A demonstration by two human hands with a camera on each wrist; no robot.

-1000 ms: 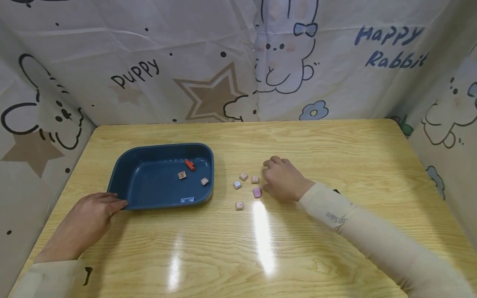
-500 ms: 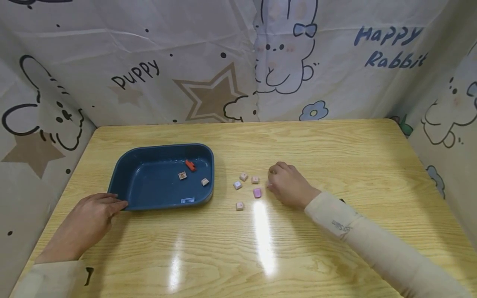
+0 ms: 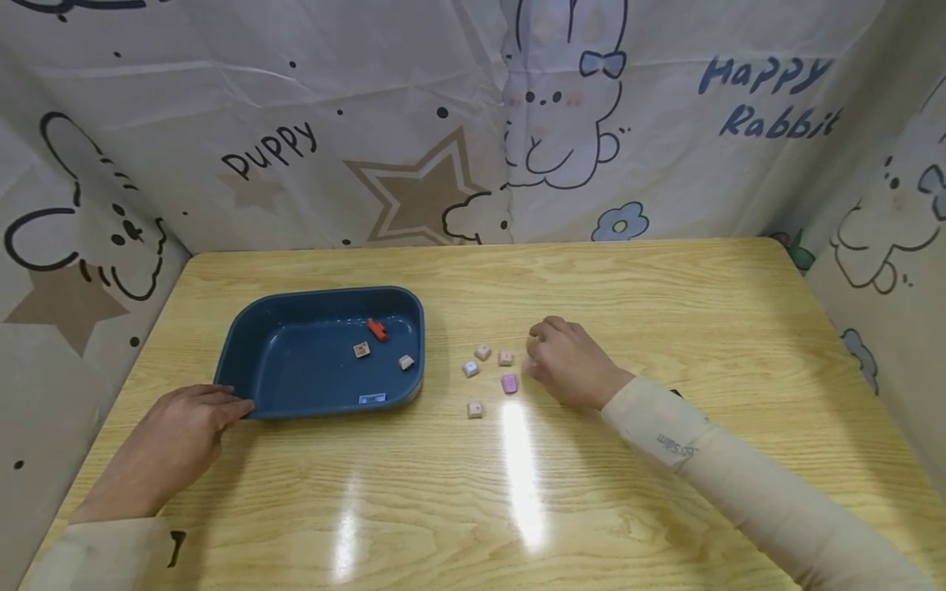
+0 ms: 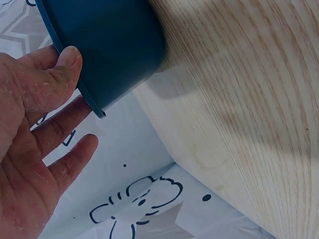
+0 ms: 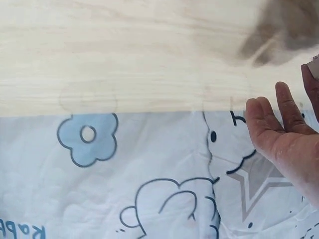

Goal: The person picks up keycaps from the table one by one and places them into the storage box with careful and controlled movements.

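Observation:
On the table, my left hand [image 3: 177, 435] grips the near left corner of a dark blue plastic tray [image 3: 296, 413]. The left wrist view shows the thumb [image 4: 69, 59] and a finger on either side of its rim. Right of the tray, my right hand [image 3: 572, 365] is low over the table, beside several loose keycaps, among them a purple keycap [image 3: 509, 383] and a white keycap [image 3: 470, 368]. At the edge of the right wrist view, a small pale keycap [image 5: 314, 68] sits against a fingertip; the thumb is out of that view. From above the held keycap is mostly hidden.
Inside the tray lie an orange piece [image 3: 378, 330], a printed keycap [image 3: 361, 350] and a pale keycap [image 3: 406, 362]. Partly under the right sleeve shows a black object [image 3: 676, 394]. A printed cloth [image 3: 414, 98] stands behind and beside the wooden table [image 3: 414, 509].
My right hand drew a little to the right from the loose keycaps, then shifted slightly back left. The left hand, the tray and the visible keycaps stay in place.

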